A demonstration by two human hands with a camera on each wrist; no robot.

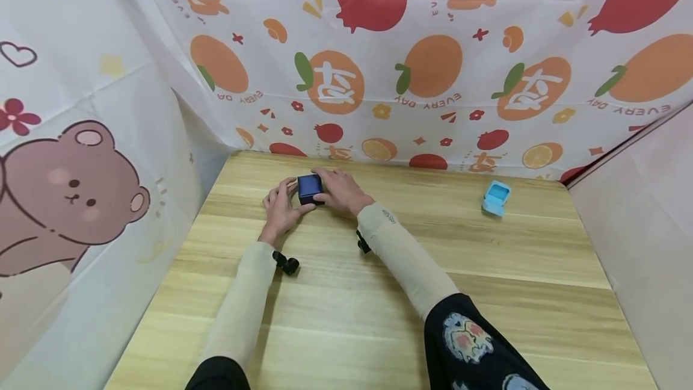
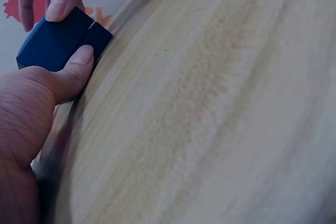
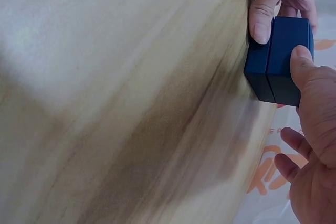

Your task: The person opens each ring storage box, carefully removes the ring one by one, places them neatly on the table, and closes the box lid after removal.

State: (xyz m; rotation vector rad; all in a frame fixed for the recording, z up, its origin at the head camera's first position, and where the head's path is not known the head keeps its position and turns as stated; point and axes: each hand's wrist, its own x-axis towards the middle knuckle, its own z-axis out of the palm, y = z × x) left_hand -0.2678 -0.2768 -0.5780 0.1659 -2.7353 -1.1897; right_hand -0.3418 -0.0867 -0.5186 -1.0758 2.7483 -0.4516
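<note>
A fruit-print cloth point(image 1: 411, 65) hangs at 12 o'clock, right behind the far edge of the wooden table point(image 1: 379, 306). A bear-print cloth point(image 1: 76, 191) runs beside the table's edge at 9 o'clock, and a pale panel point(image 1: 644, 215) stands along the edge at 3 o'clock. Wood stretches widely from the hands toward 4 and 6 o'clock; the strip toward 12 is narrow. Two cream sleeves reach in, the right sleeve point(image 1: 411, 257) from 5 o'clock, the left sleeve point(image 1: 238, 306) from 7.

The right hand point(image 1: 343, 190) grasps the dark blue box point(image 1: 310, 188) from its 3 o'clock side, thumb laid on the wider section; in the right wrist view two of its fingers bend apart from the box. The left hand point(image 1: 280, 208) grips from 8 o'clock, thumb pressed on the narrower section.

The box is between both hands, around 11 o'clock from the table's middle, smooth and square-edged, with a thin straight seam. Whether it touches the wood, I cannot tell. A light blue case point(image 1: 495, 198) stands open, well apart at 3 o'clock.
</note>
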